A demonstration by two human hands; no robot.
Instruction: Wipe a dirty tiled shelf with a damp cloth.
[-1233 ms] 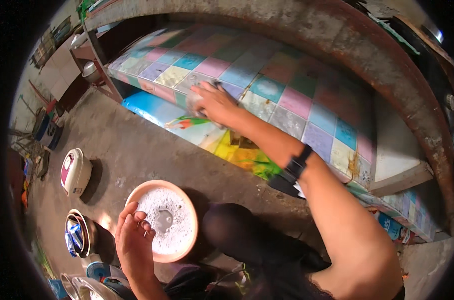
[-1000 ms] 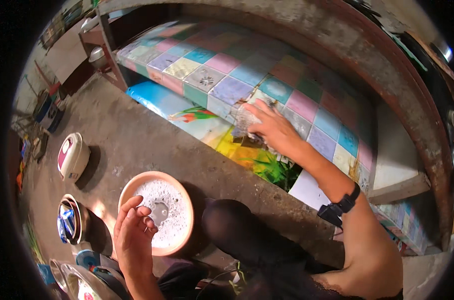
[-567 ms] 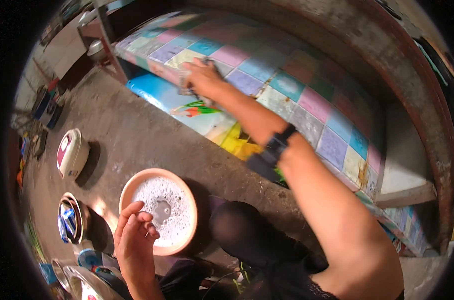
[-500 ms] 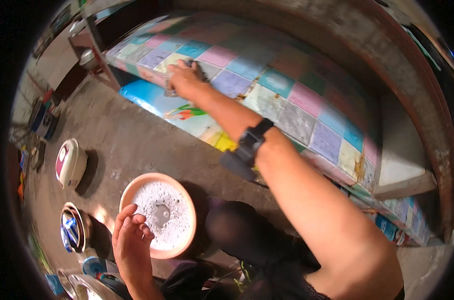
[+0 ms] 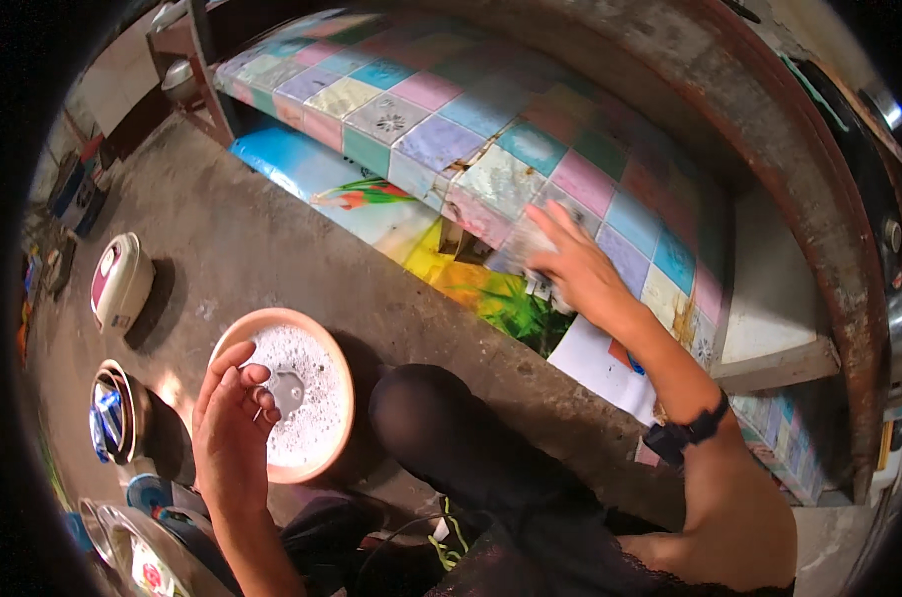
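My right hand (image 5: 582, 269) is at the front edge of a shelf (image 5: 491, 104) covered in pastel checks. It presses a greyish, motion-blurred cloth (image 5: 519, 245) against that edge, and part of the cloth hangs past the fingers. My left hand (image 5: 234, 423) is raised over the near-left rim of a peach-coloured basin (image 5: 340, 383). Its fingers are loosely bent and apart, with nothing in them. White suds (image 5: 302, 433) float on the water in the basin, around a gap in the foam.
A cream and maroon appliance (image 5: 123, 284) stands on the concrete floor (image 5: 212, 234) to the left. Nearer are a pot with blue-and-white packets (image 5: 108, 418) and metal bowls (image 5: 138, 542). A colourful printed sheet (image 5: 366, 219) hangs below the shelf edge. A rusty curved beam (image 5: 824, 179) arches over the right side.
My right hand has moved rightward and nearer along the shelf edge with the cloth. The left hand keeps its place by the basin; the whole view has shifted slightly.
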